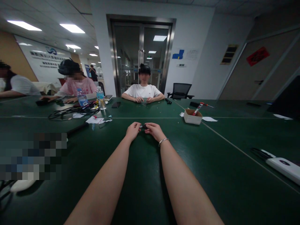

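Observation:
Both my arms reach forward over the dark green table (145,162). Between my hands is a small dark object (143,126) with a silvery end on its left side. The fingers of my right hand (153,130) are closed on its dark part. My left hand (133,130) is pinched at the silvery end; whether that end is a separate piece is too small to tell. A silver bracelet (163,142) circles my right wrist.
A small box (192,117) with tools stands right of my hands. Left are papers (95,120), black cables (67,112) and water bottles (101,99). A white device (284,167) lies far right. A person (143,90) sits opposite; others sit at the left.

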The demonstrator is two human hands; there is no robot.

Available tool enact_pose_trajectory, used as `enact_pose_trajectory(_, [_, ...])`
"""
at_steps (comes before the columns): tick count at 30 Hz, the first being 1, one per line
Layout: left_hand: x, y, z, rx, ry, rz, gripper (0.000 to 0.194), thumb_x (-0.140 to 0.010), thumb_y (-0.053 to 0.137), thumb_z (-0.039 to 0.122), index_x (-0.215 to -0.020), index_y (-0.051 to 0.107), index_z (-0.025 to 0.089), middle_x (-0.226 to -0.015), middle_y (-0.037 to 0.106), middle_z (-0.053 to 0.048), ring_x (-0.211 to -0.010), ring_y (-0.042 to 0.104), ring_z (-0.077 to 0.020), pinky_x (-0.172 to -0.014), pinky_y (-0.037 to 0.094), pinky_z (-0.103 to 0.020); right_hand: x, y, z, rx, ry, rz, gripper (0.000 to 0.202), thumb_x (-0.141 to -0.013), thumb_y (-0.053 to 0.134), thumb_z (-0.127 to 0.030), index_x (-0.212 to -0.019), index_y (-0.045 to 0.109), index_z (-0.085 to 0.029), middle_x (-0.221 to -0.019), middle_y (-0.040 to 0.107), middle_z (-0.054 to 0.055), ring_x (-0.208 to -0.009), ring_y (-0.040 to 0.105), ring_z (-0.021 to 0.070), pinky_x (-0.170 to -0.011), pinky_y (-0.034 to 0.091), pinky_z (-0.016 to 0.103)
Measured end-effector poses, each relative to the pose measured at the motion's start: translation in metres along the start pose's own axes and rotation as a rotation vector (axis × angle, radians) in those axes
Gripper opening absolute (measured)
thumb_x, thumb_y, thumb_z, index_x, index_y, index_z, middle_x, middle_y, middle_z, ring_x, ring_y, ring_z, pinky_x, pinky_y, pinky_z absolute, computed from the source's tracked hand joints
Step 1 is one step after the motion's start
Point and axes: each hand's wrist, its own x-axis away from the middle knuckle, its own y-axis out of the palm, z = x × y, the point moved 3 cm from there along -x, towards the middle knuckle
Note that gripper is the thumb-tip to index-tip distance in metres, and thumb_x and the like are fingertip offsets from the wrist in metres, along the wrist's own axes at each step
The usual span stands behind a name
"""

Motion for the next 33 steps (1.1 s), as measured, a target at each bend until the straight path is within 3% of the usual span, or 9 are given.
enact_pose_trajectory(2, [0.0008,-0.0001,0.0010,0.028,0.007,0.011,0.021,-0.079,0.050,0.029,-0.091,0.063,0.017,-0.081,0.065,-0.005,-0.069,0.058,-0.0131,-0.060,0.044,-0.023,-0.0002,0.0001,-0.0001,0.002,0.001,-0.004,0.007,-0.077,0.062,-0.005,-0.081,0.066,-0.009,-0.058,0.064,0.003,-0.046,0.060,0.0095,-0.047,0.053,0.019])
enact_pose_trajectory(13, [0.0009,-0.0008,0.0006,0.004,0.032,-0.013,0.027,-0.082,0.047,0.036,-0.091,0.063,0.017,-0.067,0.060,-0.002,-0.060,0.054,-0.0120,-0.056,0.041,-0.023,0.0000,0.0004,-0.0001,-0.006,0.001,-0.009,0.007,-0.077,0.062,-0.005,-0.081,0.066,-0.010,-0.059,0.065,0.003,-0.047,0.061,0.0099,-0.047,0.053,0.020])
enact_pose_trajectory(19, [0.0001,0.0005,0.0005,0.049,0.025,0.001,0.024,-0.081,0.049,0.034,-0.091,0.063,0.016,-0.072,0.061,-0.003,-0.062,0.055,-0.0120,-0.057,0.041,-0.023,-0.0012,0.0004,0.0006,-0.012,0.006,-0.016,0.009,-0.077,0.060,-0.004,-0.080,0.065,-0.010,-0.061,0.066,0.004,-0.047,0.061,0.0101,-0.047,0.053,0.021])
enact_pose_trajectory(24, [0.0003,-0.0001,0.0015,0.055,0.044,-0.012,0.024,-0.074,0.060,0.030,-0.095,0.062,0.017,-0.086,0.065,-0.006,-0.075,0.060,-0.0147,-0.059,0.044,-0.022,-0.0015,-0.0006,0.0007,-0.020,-0.003,-0.007,0.005,-0.076,0.064,-0.007,-0.079,0.066,-0.010,-0.060,0.065,0.003,-0.046,0.060,0.0091,-0.046,0.053,0.020])
enact_pose_trajectory(29, [0.0006,0.0004,-0.0014,0.065,-0.041,-0.027,0.029,-0.079,0.054,0.040,-0.097,0.060,0.018,-0.080,0.064,-0.005,-0.065,0.060,-0.0135,-0.051,0.041,-0.021,-0.0006,-0.0007,0.0003,-0.019,0.000,-0.008,0.005,-0.076,0.064,-0.007,-0.080,0.066,-0.010,-0.060,0.064,0.003,-0.047,0.060,0.0096,-0.046,0.053,0.020])
enact_pose_trajectory(33, [0.0006,0.0010,-0.0012,0.060,-0.017,-0.024,0.028,-0.077,0.058,0.036,-0.099,0.060,0.017,-0.081,0.064,-0.005,-0.070,0.061,-0.0142,-0.052,0.042,-0.021,-0.0002,-0.0004,-0.0005,-0.019,0.002,-0.007,0.007,-0.077,0.062,-0.006,-0.081,0.065,-0.010,-0.059,0.064,0.003,-0.046,0.060,0.0092,-0.046,0.053,0.019])
